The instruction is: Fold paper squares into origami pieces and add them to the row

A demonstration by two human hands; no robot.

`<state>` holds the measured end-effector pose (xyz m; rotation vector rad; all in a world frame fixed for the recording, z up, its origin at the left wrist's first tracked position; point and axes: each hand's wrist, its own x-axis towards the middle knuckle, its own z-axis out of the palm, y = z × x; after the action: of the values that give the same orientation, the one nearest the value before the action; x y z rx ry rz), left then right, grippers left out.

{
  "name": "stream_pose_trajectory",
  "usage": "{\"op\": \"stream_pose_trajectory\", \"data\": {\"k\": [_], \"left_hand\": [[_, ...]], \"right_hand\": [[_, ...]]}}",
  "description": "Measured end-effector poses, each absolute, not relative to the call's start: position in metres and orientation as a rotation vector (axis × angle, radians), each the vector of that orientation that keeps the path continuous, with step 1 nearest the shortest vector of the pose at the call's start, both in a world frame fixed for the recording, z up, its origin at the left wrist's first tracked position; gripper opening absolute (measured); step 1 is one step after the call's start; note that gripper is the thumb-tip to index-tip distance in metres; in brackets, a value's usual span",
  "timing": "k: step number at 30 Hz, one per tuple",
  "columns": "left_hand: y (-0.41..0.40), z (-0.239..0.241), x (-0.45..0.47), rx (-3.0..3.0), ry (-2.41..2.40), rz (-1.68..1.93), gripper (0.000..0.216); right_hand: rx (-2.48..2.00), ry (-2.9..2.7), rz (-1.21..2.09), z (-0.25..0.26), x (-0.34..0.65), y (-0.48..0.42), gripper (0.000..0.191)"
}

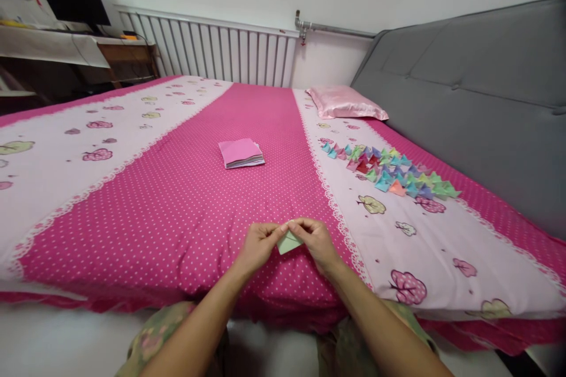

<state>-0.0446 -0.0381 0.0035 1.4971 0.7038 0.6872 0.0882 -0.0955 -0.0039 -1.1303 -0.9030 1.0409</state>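
A small piece of pale green folded paper [289,243] is held between my two hands at the near edge of the bed. My left hand [262,240] pinches its upper left edge with thumb and fingers. On the other side, my right hand [316,238] grips the upper right part, its thumb close to the left one. A crease line shows across the paper; its top edge is partly covered by my fingers. Farther back lies a stack of square paper [241,151] with a pink sheet on top. Several rows of small folded paper pieces [397,187] in many colours stand to the right.
The bed [177,206] has a pink dotted cover with pale printed bands. A pink pillow [345,103] lies at the back right, against a grey headboard [469,82]. Behind are a white radiator [212,47] and a desk with a monitor [71,0].
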Motion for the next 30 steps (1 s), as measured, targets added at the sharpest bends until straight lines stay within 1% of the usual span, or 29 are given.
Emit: {"op": "stream_pose_trajectory", "data": {"k": [8,18,25,30], "left_hand": [[-0.037,0.003,-0.041,1.425,0.666,0.654,0.038],[-0.039,-0.001,-0.037,1.295,0.775,0.672,0.026],[-0.046,-0.001,-0.031,1.157,0.792,0.731,0.028],[-0.052,0.005,-0.028,1.084,0.703,0.689,0.028]], "right_hand": [[-1.113,-0.831,1.082,0.0,0.089,-0.094,0.021],[-1.112,-0.778,1.108,0.001,0.086,-0.094,0.024],[-1.149,-0.809,1.08,-0.003,0.087,-0.093,0.025],[-1.168,-0.814,1.052,-0.004,0.089,-0.093,0.025]]}}
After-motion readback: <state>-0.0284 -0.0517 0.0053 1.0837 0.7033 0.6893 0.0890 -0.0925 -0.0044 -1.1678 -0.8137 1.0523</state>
